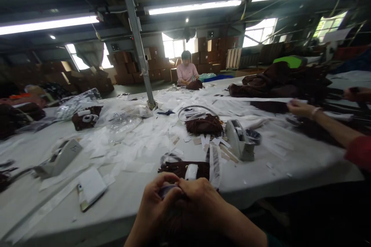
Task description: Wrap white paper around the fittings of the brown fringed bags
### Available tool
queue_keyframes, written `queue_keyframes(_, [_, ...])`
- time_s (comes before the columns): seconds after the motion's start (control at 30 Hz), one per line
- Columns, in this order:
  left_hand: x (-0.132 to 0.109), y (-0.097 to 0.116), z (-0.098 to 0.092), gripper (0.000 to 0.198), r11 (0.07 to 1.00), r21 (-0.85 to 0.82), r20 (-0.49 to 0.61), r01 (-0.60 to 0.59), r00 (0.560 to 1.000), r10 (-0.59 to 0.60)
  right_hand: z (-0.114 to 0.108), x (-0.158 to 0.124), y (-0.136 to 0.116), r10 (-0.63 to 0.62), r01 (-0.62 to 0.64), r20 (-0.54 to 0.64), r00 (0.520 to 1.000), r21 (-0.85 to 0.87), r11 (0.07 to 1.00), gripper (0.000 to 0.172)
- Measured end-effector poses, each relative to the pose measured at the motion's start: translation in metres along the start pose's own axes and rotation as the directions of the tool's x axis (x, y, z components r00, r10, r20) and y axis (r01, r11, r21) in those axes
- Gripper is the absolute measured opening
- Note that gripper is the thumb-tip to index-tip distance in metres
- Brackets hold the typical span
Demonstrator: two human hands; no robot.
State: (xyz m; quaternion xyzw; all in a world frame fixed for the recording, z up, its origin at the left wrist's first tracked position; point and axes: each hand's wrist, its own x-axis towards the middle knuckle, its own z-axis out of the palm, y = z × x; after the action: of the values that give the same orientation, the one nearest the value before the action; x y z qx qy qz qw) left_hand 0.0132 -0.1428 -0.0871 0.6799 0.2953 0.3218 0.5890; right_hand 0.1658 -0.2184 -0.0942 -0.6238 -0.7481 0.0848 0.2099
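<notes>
At the near table edge, my left hand (158, 204) and my right hand (199, 197) meet, fingers bent and pressed together. Between them is a small greyish, shiny piece that I cannot make out clearly. Just beyond my fingers a dark brown fringed bag (179, 168) lies on the table, with a white wrapped piece (191, 171) on its front. A clear plastic strip (215, 166) lies at its right side. Below my hands, dark brown material shows dimly.
A grey tape dispenser (240, 141) stands right of another brown fringed bag (204, 124). A second dispenser (62, 158) and a white pad (92, 185) are at left. Paper scraps cover the white table (130, 193). A co-worker's hand (303, 109) reaches in at right; another person (187, 71) sits across.
</notes>
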Motion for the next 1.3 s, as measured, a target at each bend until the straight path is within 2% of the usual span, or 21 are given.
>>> queue_keyframes(0.03, [-0.001, 0.000, 0.003, 0.030, 0.990, -0.142, -0.072, 0.019, 0.997, -0.030, -0.004, 0.002, 0.000, 0.028, -0.027, -0.006, 1.000, 0.074, 0.997, 0.036])
queue_keyframes(0.1, [-0.001, -0.004, 0.009, 0.034, 0.909, -0.416, -0.186, 0.015, 0.977, -0.101, -0.011, 0.006, 0.001, 0.071, -0.073, 0.015, 0.997, 0.215, 0.974, 0.039])
queue_keyframes(0.17, [0.001, -0.008, 0.011, 0.037, 0.844, -0.536, -0.204, 0.002, 0.970, -0.132, -0.014, 0.007, 0.003, 0.092, -0.103, 0.049, 0.995, 0.284, 0.953, 0.032])
queue_keyframes(0.23, [0.003, -0.009, 0.009, 0.042, 0.877, -0.480, -0.137, 0.020, 0.986, -0.097, -0.013, 0.007, 0.004, 0.143, -0.153, 0.064, 0.988, 0.208, 0.966, 0.022])
queue_keyframes(0.3, [0.005, -0.005, 0.004, 0.050, 0.959, -0.279, -0.008, 0.054, 0.998, -0.059, -0.009, 0.004, 0.002, 0.161, -0.165, 0.078, 0.984, 0.044, 0.985, 0.018])
queue_keyframes(0.33, [0.006, -0.001, 0.001, 0.052, 0.987, -0.151, 0.059, 0.060, 0.997, -0.052, -0.007, 0.003, 0.001, 0.128, -0.127, 0.090, 0.988, -0.014, 0.992, 0.018])
queue_keyframes(0.4, [0.007, 0.005, -0.003, 0.044, 0.998, 0.021, 0.119, 0.057, 0.991, -0.059, -0.005, 0.002, -0.002, 0.019, -0.019, 0.101, 0.995, 0.001, 1.000, 0.021])
queue_keyframes(0.43, [0.007, 0.007, -0.003, 0.038, 0.998, 0.021, 0.100, 0.059, 0.993, -0.060, -0.006, 0.003, -0.002, -0.012, 0.007, 0.086, 0.996, 0.056, 0.998, 0.023])
queue_keyframes(0.5, [0.007, 0.006, -0.001, 0.033, 0.984, -0.166, -0.019, 0.062, 0.998, -0.066, -0.010, 0.005, -0.001, 0.016, -0.025, 0.050, 0.999, 0.183, 0.983, 0.029])
queue_keyframes(0.6, [0.009, -0.007, 0.007, 0.038, 0.847, -0.532, -0.226, 0.018, 0.961, -0.163, -0.015, 0.010, 0.005, 0.043, -0.058, 0.052, 0.998, 0.350, 0.935, 0.030])
queue_keyframes(0.67, [0.011, -0.016, 0.010, 0.042, 0.787, -0.616, -0.275, -0.010, 0.940, -0.203, -0.014, 0.012, 0.009, 0.058, -0.066, 0.032, 0.998, 0.353, 0.933, 0.022])
queue_keyframes(0.73, [0.014, -0.019, 0.009, 0.047, 0.832, -0.554, -0.223, 0.009, 0.962, -0.159, -0.007, 0.011, 0.010, 0.141, -0.136, -0.015, 0.990, 0.202, 0.970, 0.018])
queue_keyframes(0.8, [0.016, -0.015, 0.004, 0.055, 0.939, -0.341, -0.074, 0.036, 0.995, -0.065, 0.002, 0.008, 0.008, 0.171, -0.172, -0.048, 0.984, -0.004, 0.985, 0.015])
queue_keyframes(0.87, [0.017, -0.006, -0.002, 0.055, 0.998, -0.059, 0.066, 0.011, 0.998, -0.007, 0.009, 0.006, 0.004, 0.101, -0.108, -0.057, 0.993, -0.119, 0.987, 0.017])
queue_keyframes(0.93, [0.016, 0.002, -0.004, 0.043, 0.995, 0.096, 0.098, -0.025, 0.995, 0.016, 0.009, 0.006, 0.001, 0.014, -0.022, -0.078, 0.997, -0.097, 0.995, 0.024])
queue_keyframes(0.97, [0.014, 0.004, -0.003, 0.037, 0.995, 0.090, 0.071, -0.032, 0.997, 0.026, 0.006, 0.007, 0.000, 0.003, -0.008, -0.101, 0.995, -0.047, 0.999, 0.025])
queue_keyframes(1.03, [0.011, 0.003, 0.000, 0.034, 0.996, -0.086, -0.018, -0.030, 0.999, 0.029, -0.005, 0.009, 0.002, 0.008, 0.003, -0.104, 0.995, 0.101, 0.995, 0.022])
queue_keyframes(1.1, [0.009, -0.003, 0.003, 0.038, 0.949, -0.312, -0.100, -0.036, 0.995, 0.004, -0.017, 0.012, 0.006, -0.031, 0.039, -0.039, 0.999, 0.244, 0.969, 0.015])
queue_keyframes(1.17, [0.010, -0.008, 0.003, 0.041, 0.911, -0.409, -0.130, -0.044, 0.991, -0.011, -0.023, 0.014, 0.012, -0.080, 0.071, 0.022, 0.997, 0.278, 0.958, 0.009])
queue_keyframes(1.23, [0.014, -0.008, 0.002, 0.047, 0.948, -0.318, -0.091, -0.031, 0.996, 0.003, -0.022, 0.015, 0.015, -0.029, 0.023, 0.038, 0.999, 0.134, 0.991, 0.009])
queue_keyframes(1.3, [0.019, -0.003, 0.000, 0.055, 0.995, -0.097, -0.006, -0.022, 1.000, 0.022, -0.015, 0.015, 0.016, 0.052, -0.049, 0.030, 0.998, -0.104, 0.993, 0.015])
